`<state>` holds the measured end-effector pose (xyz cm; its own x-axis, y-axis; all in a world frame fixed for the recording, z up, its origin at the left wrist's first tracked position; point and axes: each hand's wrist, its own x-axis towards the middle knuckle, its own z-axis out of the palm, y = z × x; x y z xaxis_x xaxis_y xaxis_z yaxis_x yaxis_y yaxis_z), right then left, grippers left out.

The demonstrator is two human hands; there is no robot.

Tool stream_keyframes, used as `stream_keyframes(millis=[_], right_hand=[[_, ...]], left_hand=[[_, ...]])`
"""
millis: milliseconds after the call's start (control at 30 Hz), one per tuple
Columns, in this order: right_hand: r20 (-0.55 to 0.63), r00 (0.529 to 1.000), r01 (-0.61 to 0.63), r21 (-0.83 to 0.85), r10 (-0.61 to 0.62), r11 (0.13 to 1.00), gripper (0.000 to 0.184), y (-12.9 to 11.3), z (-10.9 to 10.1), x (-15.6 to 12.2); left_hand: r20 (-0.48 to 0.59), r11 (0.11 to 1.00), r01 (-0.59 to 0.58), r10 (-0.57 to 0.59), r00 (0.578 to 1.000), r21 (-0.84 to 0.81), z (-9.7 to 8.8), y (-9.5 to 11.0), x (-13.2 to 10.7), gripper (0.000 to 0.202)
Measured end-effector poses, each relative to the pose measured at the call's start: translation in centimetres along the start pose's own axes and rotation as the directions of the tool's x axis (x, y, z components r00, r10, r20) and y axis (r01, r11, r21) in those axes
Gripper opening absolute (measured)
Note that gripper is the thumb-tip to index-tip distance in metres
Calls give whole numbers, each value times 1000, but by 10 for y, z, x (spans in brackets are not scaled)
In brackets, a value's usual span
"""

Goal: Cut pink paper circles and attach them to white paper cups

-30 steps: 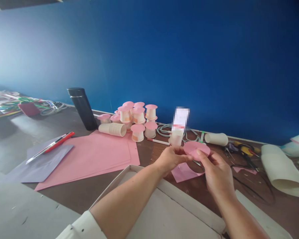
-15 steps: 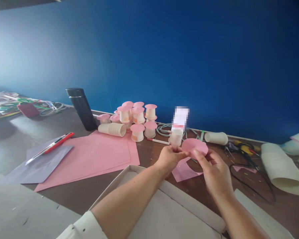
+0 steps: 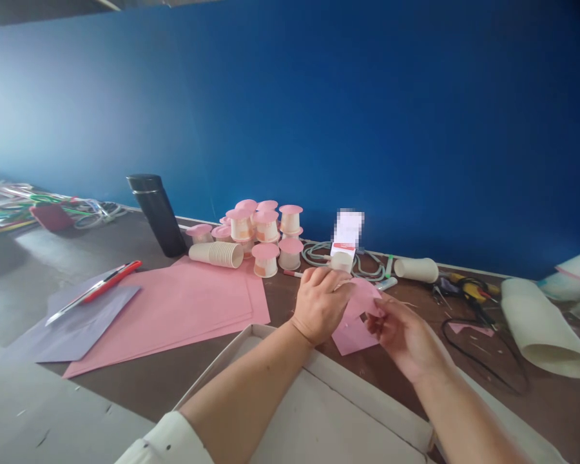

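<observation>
A round pink paper disc (image 3: 362, 298) is pinched by its right edge in my right hand (image 3: 406, 335), tilted over the brown table. My left hand (image 3: 321, 303) is palm down with its fingers curled at the foot of a white paper cup (image 3: 341, 261). The hand hides the cup's lower part and its own fingertips. Directly behind that cup leans a phone (image 3: 347, 232) with a lit, blurred screen. Under the disc lies a pink paper offcut (image 3: 355, 338).
Cups topped with pink discs (image 3: 265, 251) stand stacked at the wall, beside nested cups (image 3: 217, 254) lying down. Pink sheets (image 3: 174, 303), a red cutter (image 3: 106, 281) and a black flask (image 3: 157, 216) are left. A white box lid (image 3: 328, 412) sits below my arms; a cup roll (image 3: 541, 328) lies right.
My left hand has let go of the disc and moved to the cup before the phone. My right hand alone keeps the disc, which has tipped and shifted slightly left.
</observation>
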<state>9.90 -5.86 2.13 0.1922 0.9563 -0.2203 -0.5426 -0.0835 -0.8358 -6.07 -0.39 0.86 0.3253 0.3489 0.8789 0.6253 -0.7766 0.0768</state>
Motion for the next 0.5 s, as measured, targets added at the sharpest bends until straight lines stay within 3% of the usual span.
stream_keyframes(millis=[67,133,233,300,333,367,400,467,500], right_hand=[[26,998,54,-16,-53,998,28,1,-1,1],[-14,992,128,-53,-129,990,32,2,-2,2],[-56,971,222,-125,-230,967,34,2,-3,1],[-55,961,258,-164,-270,952,39,2,-2,0],[-58,957,270,-179,-284,946,43,2,-2,-1],[-61,954,277,-194,-294,941,45,3,-2,-2],[-62,952,280,-211,-299,936,48,3,-2,-2],[-60,951,281,-243,-303,928,49,4,-2,-3],[-56,950,283,-255,-307,924,49,4,-2,-3]], left_hand=[[28,999,-32,31,999,18,0,1,1,19],[92,999,5,-10,996,47,2,2,1,32],[182,972,228,-234,955,55,5,0,1,58],[228,887,456,-431,873,-72,8,-3,2,61],[283,791,586,-529,800,-178,9,-5,3,56],[365,636,716,-618,696,-287,9,-6,4,47],[472,427,818,-670,573,-386,10,-7,6,37],[691,-62,871,-638,341,-487,9,-6,9,21],[769,-272,821,-575,279,-502,8,-5,11,18]])
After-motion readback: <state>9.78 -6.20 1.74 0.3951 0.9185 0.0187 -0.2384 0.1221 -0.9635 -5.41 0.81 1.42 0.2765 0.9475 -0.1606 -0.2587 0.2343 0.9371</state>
